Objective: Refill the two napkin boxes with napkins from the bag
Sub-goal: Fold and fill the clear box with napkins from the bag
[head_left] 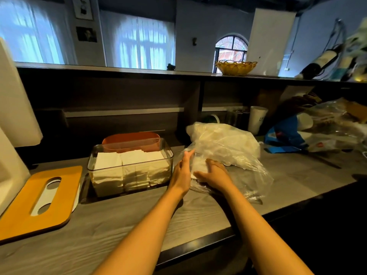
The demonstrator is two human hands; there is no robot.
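Both hands are at the clear plastic bag [224, 147], which lies crumpled on the grey wood-grain table [123, 221] right of centre. Left hand [181, 173] is edge-on against the bag's left side, fingers straight and pointing up and away, thumb tip touching the plastic; it grips nothing that can be seen. Right hand [213, 172] lies palm down on the near part of the bag, fingers spread and slightly bent, pressing on the white napkin stack [198, 165] that shows through the plastic; whether the fingertips are inside the bag's mouth or on top of the film cannot be told. Just left of the left hand stands a clear napkin box [130, 168], lid off, packed with upright rows of white napkins [127, 158] reaching close to its rim. An orange napkin box [132, 139] stands directly behind it, touching or nearly so; its contents are hidden. An orange lid [37, 201] with a long slot lies flat on the table at far left, well apart from the bag, with a white lid edge [76, 199] showing under its right side. A white paper cup [257, 119] stands behind the bag at the back wall. Blue packaging [286, 135] and more clear plastic [335, 120] are piled at far right. A yellow woven basket [236, 67] sits on the upper shelf [99, 69].
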